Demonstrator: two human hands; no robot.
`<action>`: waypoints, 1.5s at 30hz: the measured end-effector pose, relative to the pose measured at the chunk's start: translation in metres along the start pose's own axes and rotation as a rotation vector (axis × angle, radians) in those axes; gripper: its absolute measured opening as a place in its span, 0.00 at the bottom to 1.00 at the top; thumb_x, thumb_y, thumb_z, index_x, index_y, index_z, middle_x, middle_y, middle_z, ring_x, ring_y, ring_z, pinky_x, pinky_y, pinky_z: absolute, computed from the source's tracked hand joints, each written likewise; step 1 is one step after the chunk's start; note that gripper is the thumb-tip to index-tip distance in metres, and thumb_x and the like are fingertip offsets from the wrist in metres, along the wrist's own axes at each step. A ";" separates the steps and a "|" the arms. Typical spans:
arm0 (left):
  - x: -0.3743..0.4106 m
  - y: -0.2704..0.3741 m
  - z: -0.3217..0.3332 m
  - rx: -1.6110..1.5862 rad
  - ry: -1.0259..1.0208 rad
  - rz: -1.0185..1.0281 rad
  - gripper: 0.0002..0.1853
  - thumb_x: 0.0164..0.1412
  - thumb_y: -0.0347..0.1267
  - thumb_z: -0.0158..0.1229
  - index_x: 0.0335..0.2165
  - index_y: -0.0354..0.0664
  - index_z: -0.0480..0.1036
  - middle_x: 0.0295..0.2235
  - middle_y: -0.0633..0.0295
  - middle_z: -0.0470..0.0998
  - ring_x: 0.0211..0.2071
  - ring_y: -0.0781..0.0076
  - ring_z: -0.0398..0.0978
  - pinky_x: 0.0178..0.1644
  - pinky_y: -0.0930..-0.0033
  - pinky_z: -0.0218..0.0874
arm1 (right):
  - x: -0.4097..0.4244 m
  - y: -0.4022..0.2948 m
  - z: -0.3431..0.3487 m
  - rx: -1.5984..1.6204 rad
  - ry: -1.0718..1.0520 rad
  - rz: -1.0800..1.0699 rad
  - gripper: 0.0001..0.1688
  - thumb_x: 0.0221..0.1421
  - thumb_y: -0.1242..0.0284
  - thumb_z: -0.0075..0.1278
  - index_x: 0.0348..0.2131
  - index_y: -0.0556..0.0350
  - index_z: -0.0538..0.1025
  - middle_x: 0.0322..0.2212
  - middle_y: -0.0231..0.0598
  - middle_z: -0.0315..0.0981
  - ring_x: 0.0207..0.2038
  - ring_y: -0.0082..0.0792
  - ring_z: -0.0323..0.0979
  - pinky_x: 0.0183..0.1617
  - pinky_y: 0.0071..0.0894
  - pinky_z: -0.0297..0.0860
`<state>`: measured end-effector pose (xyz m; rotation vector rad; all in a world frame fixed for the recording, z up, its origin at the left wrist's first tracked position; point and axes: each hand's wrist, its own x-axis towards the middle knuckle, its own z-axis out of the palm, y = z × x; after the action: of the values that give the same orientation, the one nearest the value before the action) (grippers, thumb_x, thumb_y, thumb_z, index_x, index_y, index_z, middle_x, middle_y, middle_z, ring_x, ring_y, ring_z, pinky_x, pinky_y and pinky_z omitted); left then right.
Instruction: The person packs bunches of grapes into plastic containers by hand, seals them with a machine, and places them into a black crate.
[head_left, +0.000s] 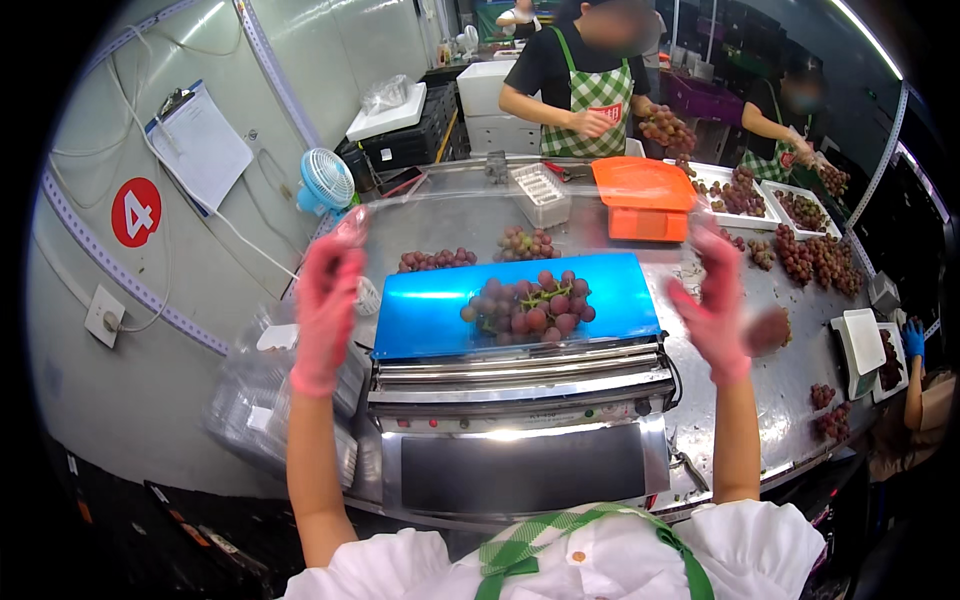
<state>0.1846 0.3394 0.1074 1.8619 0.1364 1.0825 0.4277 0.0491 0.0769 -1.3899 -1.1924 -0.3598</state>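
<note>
A sheet of clear cling film (480, 196) is stretched between my two raised hands, above a bunch of red grapes (536, 304). My left hand (328, 307), in a pink glove, pinches the film's left end. The film's right end is in my right hand (712, 300), also pink-gloved and slightly blurred. Beneath the film, the grapes rest on the blue plate (420, 315) of a film-wrapping machine (525, 390). Whether a tray lies under them is hard to see through the film. The machine's dark front plate (521, 469) faces me.
Behind the machine are more grapes (437, 259), a clear punnet (541, 195) and an orange scale (645, 199). Clear plastic trays (262, 405) are stacked at left, near a blue fan (326, 180). Shears (688, 461) lie right of the machine. Co-workers handle grapes across the table.
</note>
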 end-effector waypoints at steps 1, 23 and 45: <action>0.012 -0.011 0.009 0.221 -0.056 0.102 0.19 0.55 0.25 0.51 0.47 0.40 0.64 0.53 0.52 0.62 0.55 0.56 0.59 0.59 0.59 0.48 | 0.014 0.011 0.007 -0.348 -0.160 -0.062 0.31 0.48 0.75 0.51 0.52 0.56 0.61 0.56 0.53 0.51 0.59 0.48 0.51 0.61 0.40 0.50; -0.045 -0.194 0.048 0.511 -0.592 -0.415 0.09 0.52 0.28 0.55 0.35 0.39 0.73 0.29 0.57 0.74 0.27 0.71 0.72 0.34 0.70 0.63 | -0.057 0.148 0.080 -0.153 -0.657 0.796 0.09 0.55 0.71 0.43 0.35 0.57 0.70 0.27 0.43 0.73 0.30 0.45 0.72 0.32 0.38 0.67; -0.045 -0.094 0.058 -0.519 -0.114 -1.108 0.18 0.63 0.39 0.43 0.46 0.38 0.65 0.36 0.65 0.73 0.29 0.77 0.74 0.23 0.74 0.67 | -0.032 0.109 0.085 0.717 -0.595 1.384 0.26 0.61 0.53 0.32 0.38 0.56 0.71 0.27 0.34 0.72 0.26 0.27 0.70 0.27 0.27 0.67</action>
<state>0.2306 0.3295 -0.0025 1.0732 0.6595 0.1904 0.4653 0.1352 -0.0298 -1.3469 -0.4350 1.3806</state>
